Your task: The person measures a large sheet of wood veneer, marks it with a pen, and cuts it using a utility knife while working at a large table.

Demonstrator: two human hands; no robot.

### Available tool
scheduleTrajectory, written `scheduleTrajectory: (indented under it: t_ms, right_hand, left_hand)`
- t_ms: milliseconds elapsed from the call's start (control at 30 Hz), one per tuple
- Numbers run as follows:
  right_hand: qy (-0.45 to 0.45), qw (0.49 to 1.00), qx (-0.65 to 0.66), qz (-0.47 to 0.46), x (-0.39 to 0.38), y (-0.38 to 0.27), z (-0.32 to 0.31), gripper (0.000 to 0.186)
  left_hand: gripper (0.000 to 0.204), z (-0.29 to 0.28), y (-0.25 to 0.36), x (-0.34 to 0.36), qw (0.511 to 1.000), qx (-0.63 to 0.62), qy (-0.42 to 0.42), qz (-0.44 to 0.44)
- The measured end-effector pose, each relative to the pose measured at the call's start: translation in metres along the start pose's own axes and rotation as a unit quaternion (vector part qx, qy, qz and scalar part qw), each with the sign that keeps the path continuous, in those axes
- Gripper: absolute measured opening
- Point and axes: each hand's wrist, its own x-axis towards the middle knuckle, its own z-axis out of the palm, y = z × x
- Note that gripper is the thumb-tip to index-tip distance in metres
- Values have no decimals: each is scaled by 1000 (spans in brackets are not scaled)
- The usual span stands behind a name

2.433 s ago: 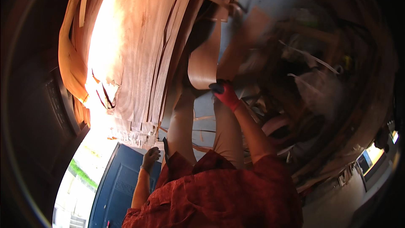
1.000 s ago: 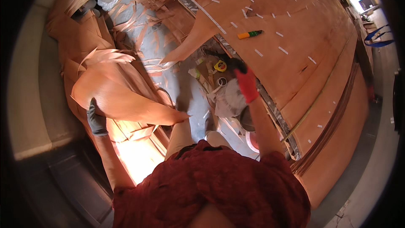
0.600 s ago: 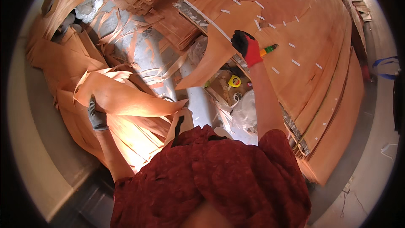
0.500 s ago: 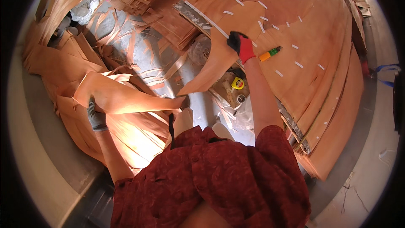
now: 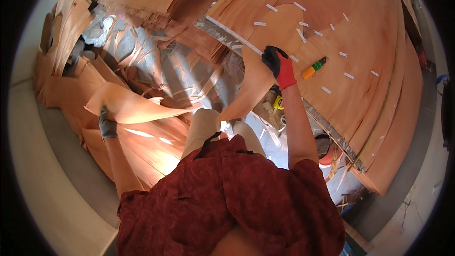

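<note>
Head cam's up on my remote feed. How far along are we?

Decent, I'd say: short white tape strips (image 5: 349, 75) dot the broad reddish-brown veneer panel (image 5: 360, 99) on the right. The long tan veneer flap (image 5: 246, 92) over its left edge looks unfinished, near end hanging loose.

Hands?

The left hand (image 5: 108, 125), grey-gloved, is closed on a curled orange-tan veneer sheet (image 5: 137, 104), off to the left, well apart from the panel. The right hand (image 5: 279, 68), red-and-black glove, has fingers curled over the flap; can't tell if it's gripping.

Changes?

A second ago I had it nearer the yellow tape measure (image 5: 278, 103), clear of the flap. Left grip looks the same.
</note>
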Motion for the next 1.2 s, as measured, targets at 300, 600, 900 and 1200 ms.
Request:
scheduleTrajectory:
  t_ms: [300,600,900,1200]
  right_hand:
    - [84,990,-109,-34,18,-8,34,28]
    - [563,488,-665,-52,-13,-41,-35,52]
    - [518,536,-666,-18,-2,-24,-70,40]
    - [463,804,-363,-81,-40,-62,-105,57]
  left_hand:
    - [38,27,30,156,996,5,-29,-84]
    - [33,25,15,365,977,127,-12,-168]
    - [35,129,39,487,964,216,-73,-137]
    - [47,222,-49,509,859,369,-181,-304]
